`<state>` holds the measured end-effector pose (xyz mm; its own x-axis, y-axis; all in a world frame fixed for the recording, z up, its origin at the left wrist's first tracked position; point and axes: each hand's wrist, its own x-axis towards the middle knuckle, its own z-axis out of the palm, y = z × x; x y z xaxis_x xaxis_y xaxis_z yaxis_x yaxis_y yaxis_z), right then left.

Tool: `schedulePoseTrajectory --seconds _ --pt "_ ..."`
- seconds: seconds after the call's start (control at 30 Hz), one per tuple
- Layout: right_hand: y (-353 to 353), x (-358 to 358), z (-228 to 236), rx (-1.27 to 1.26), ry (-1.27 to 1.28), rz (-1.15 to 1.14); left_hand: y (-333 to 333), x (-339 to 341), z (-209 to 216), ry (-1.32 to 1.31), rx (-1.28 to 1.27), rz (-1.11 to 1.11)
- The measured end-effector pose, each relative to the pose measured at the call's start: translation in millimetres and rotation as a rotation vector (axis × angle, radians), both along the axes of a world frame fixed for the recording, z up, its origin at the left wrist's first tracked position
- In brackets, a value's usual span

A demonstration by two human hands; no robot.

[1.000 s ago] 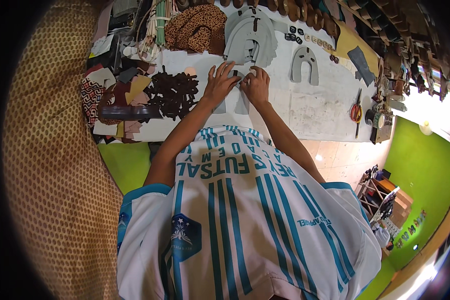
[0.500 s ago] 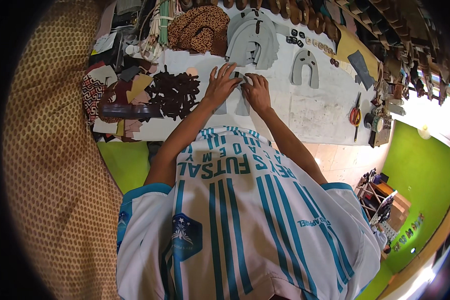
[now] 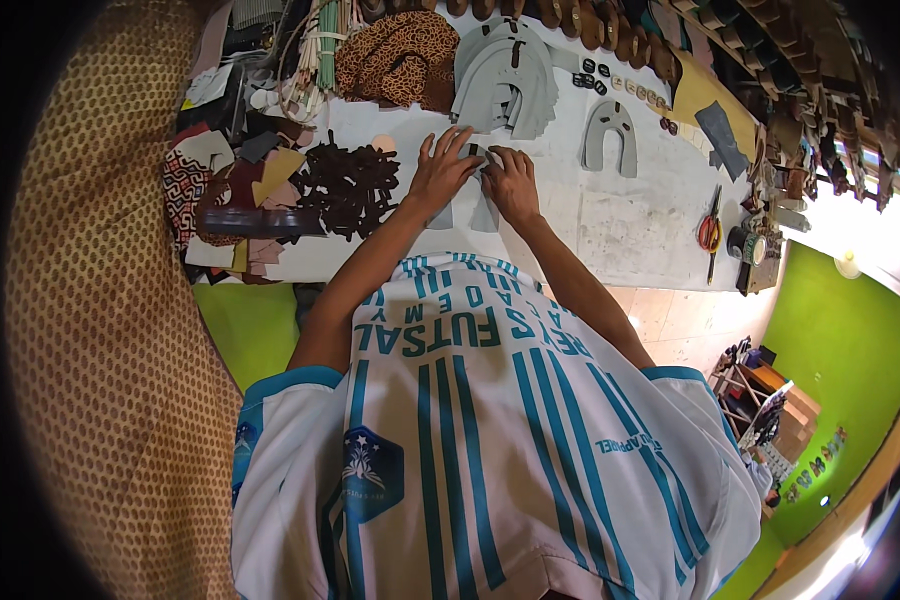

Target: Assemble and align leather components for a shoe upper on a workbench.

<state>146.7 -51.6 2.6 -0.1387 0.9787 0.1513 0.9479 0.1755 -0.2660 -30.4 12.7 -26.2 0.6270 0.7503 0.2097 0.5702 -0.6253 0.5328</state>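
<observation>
A grey U-shaped piece point(image 3: 485, 216) of sheet material lies on the white worktable in front of me, its curved end mostly under my hands. At its top sits a small dark strip point(image 3: 472, 150). My left hand point(image 3: 442, 172) rests on the left side of the curve, thumb and index at the strip, the other fingers stretched away. My right hand point(image 3: 511, 183) is bent over the right side, thumb and index pinched at the edge by the strip. What lies under the fingertips is hidden.
Ahead is a stack of grey U-shaped pieces point(image 3: 535, 90); one more piece point(image 3: 592, 150) lies to the right. Dark strips point(image 3: 345, 190) are heaped at left beside fabric scraps point(image 3: 260, 180). Scissors point(image 3: 710, 232) and a tape roll point(image 3: 738, 243) lie at right. A patterned curtain point(image 3: 110, 300) hangs left.
</observation>
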Motion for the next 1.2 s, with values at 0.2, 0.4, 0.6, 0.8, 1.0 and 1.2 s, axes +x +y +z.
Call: schedulePoseTrajectory --seconds 0.2,0.4,0.6,0.8,1.0,1.2 --pt "2.8 -6.7 1.7 -0.031 0.028 -0.038 0.1 0.6 0.1 0.006 0.002 -0.003" --pt "2.0 -9.2 7.2 -0.03 0.133 -0.074 0.3 -1.1 0.1 0.01 -0.005 -0.009" --pt "1.7 -6.3 3.4 -0.038 0.156 -0.133 0.2 0.6 0.8 0.0 -0.006 -0.003" --pt "0.6 -7.8 -8.4 -0.051 0.136 -0.197 -0.5 0.7 3.1 0.013 -0.001 -0.013" --pt "2.8 -17.8 -12.9 -0.04 0.219 -0.305 1.0 -0.4 5.2 0.02 -0.003 -0.017" --pt "-0.4 -14.6 -7.8 -0.005 0.209 -0.262 0.0 0.7 3.3 0.015 0.014 -0.011"
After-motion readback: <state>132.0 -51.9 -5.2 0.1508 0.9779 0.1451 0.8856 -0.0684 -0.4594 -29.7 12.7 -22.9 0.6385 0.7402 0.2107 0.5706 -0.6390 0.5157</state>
